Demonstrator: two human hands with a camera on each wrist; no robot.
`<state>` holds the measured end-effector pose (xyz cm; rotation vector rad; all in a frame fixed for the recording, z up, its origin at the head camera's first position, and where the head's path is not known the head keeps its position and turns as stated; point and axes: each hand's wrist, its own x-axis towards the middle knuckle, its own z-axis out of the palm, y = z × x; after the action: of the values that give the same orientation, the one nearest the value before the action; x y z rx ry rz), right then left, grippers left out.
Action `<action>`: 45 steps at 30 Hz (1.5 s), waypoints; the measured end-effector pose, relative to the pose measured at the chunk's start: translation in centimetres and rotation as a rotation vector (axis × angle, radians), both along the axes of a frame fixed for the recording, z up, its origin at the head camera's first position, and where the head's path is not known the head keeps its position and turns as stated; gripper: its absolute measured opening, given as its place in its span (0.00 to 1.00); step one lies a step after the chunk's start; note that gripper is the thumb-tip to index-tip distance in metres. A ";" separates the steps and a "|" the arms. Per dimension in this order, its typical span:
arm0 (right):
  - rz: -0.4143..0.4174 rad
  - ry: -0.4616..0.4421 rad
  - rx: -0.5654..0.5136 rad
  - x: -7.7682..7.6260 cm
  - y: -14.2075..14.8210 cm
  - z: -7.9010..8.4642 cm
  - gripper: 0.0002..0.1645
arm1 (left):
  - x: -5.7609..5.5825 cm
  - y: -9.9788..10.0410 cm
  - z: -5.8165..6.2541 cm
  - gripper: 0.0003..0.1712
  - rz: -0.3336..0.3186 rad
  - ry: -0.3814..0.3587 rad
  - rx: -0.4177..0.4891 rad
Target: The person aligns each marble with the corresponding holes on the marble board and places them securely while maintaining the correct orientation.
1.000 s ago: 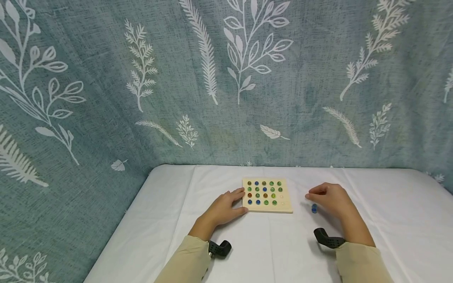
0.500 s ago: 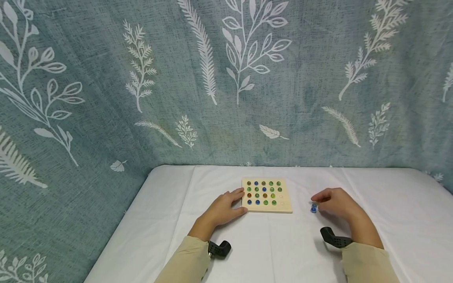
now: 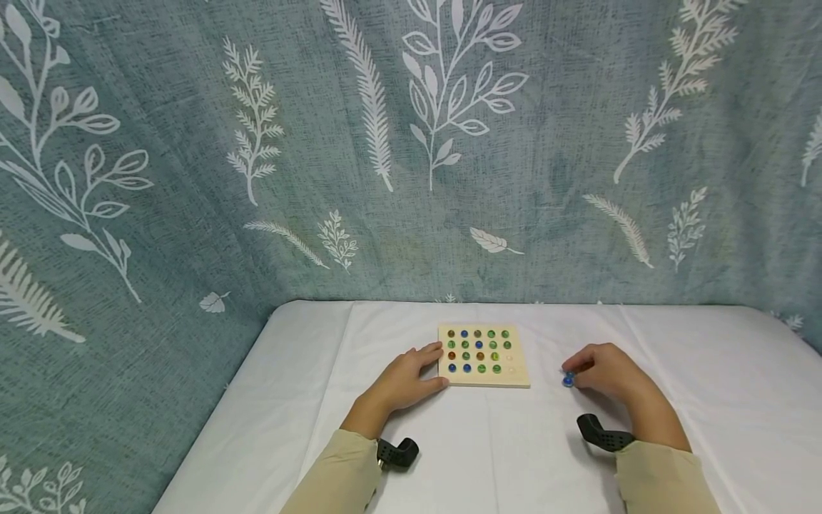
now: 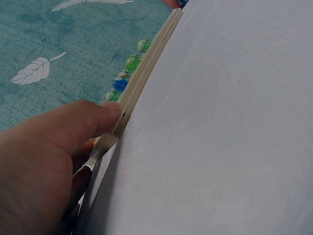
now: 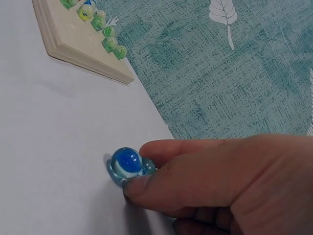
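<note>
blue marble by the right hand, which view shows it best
The right wrist view: the blue marble fills the frame close up, pinched by the right hand on the white cloth. The head view shows only a tiny blue dot; the left wrist view barely catches it.

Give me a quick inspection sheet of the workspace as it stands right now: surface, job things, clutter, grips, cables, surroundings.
Surface: table under a white cloth, lightly creased.
Job's things: wooden board with coloured marbles seated in its holes, two holes at its right side bare; one blue marble on the cloth to the board's right.
Clutter: nothing seen.
Grips: left hand rests against the board's left edge, thumb along its side; right hand pinches the blue marble at its fingertips, marble at the cloth.
Cables: nothing seen; a black camera mount at each wrist.
Surroundings: teal curtain with white leaf print behind and to the left.
</note>
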<state>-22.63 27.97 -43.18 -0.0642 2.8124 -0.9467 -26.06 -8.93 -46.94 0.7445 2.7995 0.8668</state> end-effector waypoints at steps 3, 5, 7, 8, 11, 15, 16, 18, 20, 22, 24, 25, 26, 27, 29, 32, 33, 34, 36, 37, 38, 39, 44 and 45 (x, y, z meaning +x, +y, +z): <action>0.003 0.002 0.008 0.0 -0.1 0.0 0.16 | 0.0 0.0 -0.1 0.38 0.000 0.001 0.001; 0.003 0.000 0.013 -0.1 -0.1 0.0 0.16 | 0.0 0.0 -0.1 0.38 -0.001 0.001 0.005; 0.002 -0.002 0.017 -0.1 0.0 0.0 0.16 | 0.0 -0.1 -0.1 0.38 -0.001 0.000 0.009; 0.002 -0.002 0.019 -0.1 0.0 0.0 0.16 | -0.1 -0.1 -0.1 0.38 -0.001 -0.001 0.010; 0.001 0.001 0.022 -0.2 0.0 0.0 0.15 | -0.1 -0.1 -0.1 0.38 -0.001 -0.006 0.012; -0.004 0.002 0.019 -0.2 0.0 0.0 0.15 | -0.1 -0.1 -0.2 0.38 -0.001 -0.011 0.016; -0.006 0.000 0.018 -0.2 0.0 0.0 0.15 | -0.1 -0.1 -0.2 0.38 0.000 -0.010 0.020; -0.011 -0.008 0.012 -0.2 0.0 0.1 0.15 | -0.1 -0.1 -0.2 0.38 -0.001 -0.009 0.018; -0.017 -0.015 0.011 -0.2 0.0 0.1 0.15 | -0.1 -0.1 -0.3 0.38 0.000 -0.007 0.019; -0.024 -0.024 0.011 -0.2 0.1 0.0 0.15 | -0.1 -0.1 -0.2 0.38 0.002 -0.008 0.020; -0.030 -0.026 0.016 -0.3 0.1 0.0 0.15 | -0.1 -0.1 -0.2 0.38 0.002 -0.008 0.024; -0.032 -0.027 0.018 -0.3 0.1 0.0 0.15 | -0.1 -0.1 -0.2 0.38 0.001 -0.009 0.026; -0.032 -0.027 0.021 -0.3 0.2 0.0 0.15 | -0.1 -0.1 -0.2 0.38 0.000 -0.009 0.027; -0.031 -0.027 0.022 -0.3 0.2 0.0 0.15 | -0.1 -0.1 -0.2 0.38 -0.001 -0.010 0.028; -0.032 -0.023 0.026 -0.3 0.2 -0.1 0.15 | -0.1 -0.1 -0.2 0.38 -0.003 -0.009 0.028; -0.051 -0.020 0.024 -0.3 0.3 -0.1 0.16 | 0.0 -0.1 -0.2 0.38 -0.003 -0.008 0.028; -0.068 -0.019 0.018 -0.2 0.3 -0.2 0.16 | 0.0 -0.1 -0.2 0.38 -0.002 -0.009 0.028; -0.087 -0.015 0.013 -0.2 0.3 -0.2 0.17 | 0.0 -0.1 -0.1 0.38 -0.002 -0.009 0.029; -0.122 0.000 0.001 -0.1 0.3 -0.2 0.20 | 0.0 -0.1 0.0 0.38 -0.001 -0.009 0.029; -0.140 0.011 -0.004 -0.1 0.2 -0.3 0.21 | 0.0 -0.1 0.0 0.38 -0.001 -0.008 0.029; -0.156 0.027 -0.008 -0.1 0.1 -0.3 0.22 | 0.0 -0.1 0.0 0.38 0.000 -0.006 0.027; -0.170 0.043 -0.015 -0.1 -0.1 -0.4 0.22 | 0.0 -0.1 0.0 0.38 0.000 -0.005 0.025; -0.212 0.081 -0.064 -0.4 -1.8 -0.6 0.25 | 0.0 -0.1 -0.2 0.38 0.003 0.000 0.016; -0.214 0.080 -0.078 -0.5 -2.3 -0.6 0.26 | 0.0 0.0 -0.2 0.38 0.003 -0.002 0.017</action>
<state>-23.13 25.68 -43.74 0.1978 2.8989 -1.1227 -26.09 -8.98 -47.10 0.7411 2.7957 0.8925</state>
